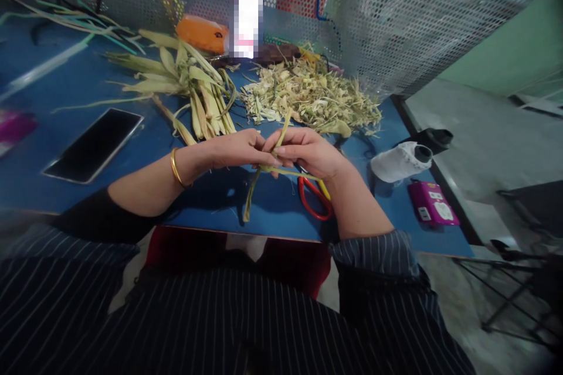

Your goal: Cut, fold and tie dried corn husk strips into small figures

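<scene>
Both hands meet over the front of the blue table, pinching the crossing point of some pale green dried husk strips. My left hand has its thumb and fingers closed on the strips from the left. From the right, my right hand grips them too, with one end poking up above its fingers. Another end hangs down, and a third runs right toward the wrist. Just below the right hand lies a pair of scissors with red handles, partly covered by the wrist. The exact crossing is hidden by the fingers.
Behind the hands lie a bundle of corn husks and a heap of husk scraps. A phone rests at left. At right are a white thread spool and a purple packet. A perforated metal screen borders the table's back.
</scene>
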Tool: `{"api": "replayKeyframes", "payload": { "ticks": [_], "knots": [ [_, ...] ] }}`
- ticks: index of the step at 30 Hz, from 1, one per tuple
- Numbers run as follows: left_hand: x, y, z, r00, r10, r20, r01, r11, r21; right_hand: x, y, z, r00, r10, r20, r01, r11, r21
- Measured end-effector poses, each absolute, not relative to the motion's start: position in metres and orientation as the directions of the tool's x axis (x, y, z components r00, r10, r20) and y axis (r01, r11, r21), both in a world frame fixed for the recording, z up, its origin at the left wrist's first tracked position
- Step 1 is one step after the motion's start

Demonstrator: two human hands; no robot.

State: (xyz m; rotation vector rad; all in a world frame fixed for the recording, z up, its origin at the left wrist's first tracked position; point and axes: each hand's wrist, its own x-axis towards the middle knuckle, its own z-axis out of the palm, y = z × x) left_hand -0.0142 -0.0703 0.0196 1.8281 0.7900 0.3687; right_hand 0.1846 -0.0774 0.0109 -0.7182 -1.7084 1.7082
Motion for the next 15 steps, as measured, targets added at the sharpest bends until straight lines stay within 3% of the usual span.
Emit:
{"api": "replayKeyframes", "payload": {
  "ticks": [8, 15],
  "knots": [
    [-0.014, -0.073, 0.024, 0.734, 0.674, -0.079, 0.319, -0.24, 0.917, 0.18, -0.077, 0.007, -0.558, 0.821, 0.123, -0.043, 0.119, -0.992],
    [-0.012, -0.077, 0.027, 0.726, 0.67, -0.156, 0.417, -0.247, 0.875, 0.174, -0.082, 0.013, -0.43, 0.902, 0.037, 0.071, 0.075, -0.995]
  ]
}}
